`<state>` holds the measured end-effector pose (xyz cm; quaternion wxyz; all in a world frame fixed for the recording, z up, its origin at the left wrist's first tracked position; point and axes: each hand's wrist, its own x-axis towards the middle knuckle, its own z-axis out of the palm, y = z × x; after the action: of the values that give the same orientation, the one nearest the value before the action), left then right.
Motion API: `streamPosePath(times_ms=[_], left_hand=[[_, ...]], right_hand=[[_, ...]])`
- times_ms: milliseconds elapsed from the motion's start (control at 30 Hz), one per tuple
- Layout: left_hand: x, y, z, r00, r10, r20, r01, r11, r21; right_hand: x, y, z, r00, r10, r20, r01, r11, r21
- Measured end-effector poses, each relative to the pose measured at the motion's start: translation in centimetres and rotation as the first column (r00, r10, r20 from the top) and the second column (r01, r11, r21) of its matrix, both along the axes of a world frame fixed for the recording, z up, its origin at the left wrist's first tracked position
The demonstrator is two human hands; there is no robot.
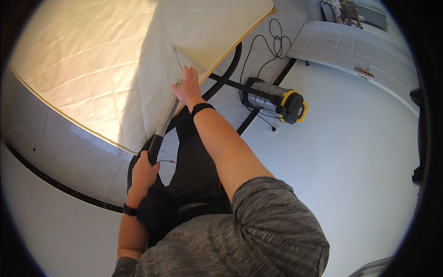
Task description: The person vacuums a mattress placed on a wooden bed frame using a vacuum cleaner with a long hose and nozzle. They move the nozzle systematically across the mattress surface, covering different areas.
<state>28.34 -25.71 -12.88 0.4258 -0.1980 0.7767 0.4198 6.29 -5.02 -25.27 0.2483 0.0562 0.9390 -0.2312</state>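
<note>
My left hand (145, 174) is wrapped round the black grip end of a vacuum cleaner tube (164, 119), low in front of my body. From there the silvery tube slants up and away over the corner of a cream quilted mattress (101, 64). At its upper end is my right hand (188, 87), thumb on one side and fingers reaching along the other. A thin line runs across the mattress just past those fingertips; whether it belongs to the nozzle is unclear. My palm hides part of the tube's far end.
A yellow and black vacuum cleaner (277, 101) with a clear drum stands to the right by the wall. Its black hose (226, 76) curves beside the mattress edge, and a dark cable (277, 44) lies coiled on the floor. A white door (341, 48) with a metal handle is beyond.
</note>
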Motion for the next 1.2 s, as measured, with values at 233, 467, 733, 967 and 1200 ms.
streamPosePath(times_ms=[233, 467, 733, 967, 1200], left_hand=[[5.0, -4.0, 0.0, 1.0, -0.007, 0.024, 0.008, 0.999, -0.033], [4.3, -3.7, 2.1, 0.995, -0.016, 0.093, 0.026, 0.995, -0.101], [2.8, -1.9, 2.9, 0.984, -0.048, 0.169, 0.084, 0.973, -0.213], [2.9, -1.3, 3.2, 0.978, -0.074, 0.195, 0.118, 0.967, -0.224], [2.6, -0.9, 4.8, 0.993, -0.075, 0.088, 0.088, 0.984, -0.156]], right_hand=[[5.9, -4.0, 0.5, 0.999, -0.044, 0.018, 0.044, 0.999, -0.029], [5.9, -4.0, 1.9, 0.995, -0.039, 0.094, 0.047, 0.996, -0.077], [5.3, -3.0, 2.2, 0.99, -0.017, 0.139, 0.035, 0.992, -0.124], [5.2, -2.4, 2.5, 0.992, -0.033, 0.119, 0.05, 0.988, -0.145], [5.3, -2.1, 1.7, 0.996, -0.037, 0.078, 0.047, 0.99, -0.134]])
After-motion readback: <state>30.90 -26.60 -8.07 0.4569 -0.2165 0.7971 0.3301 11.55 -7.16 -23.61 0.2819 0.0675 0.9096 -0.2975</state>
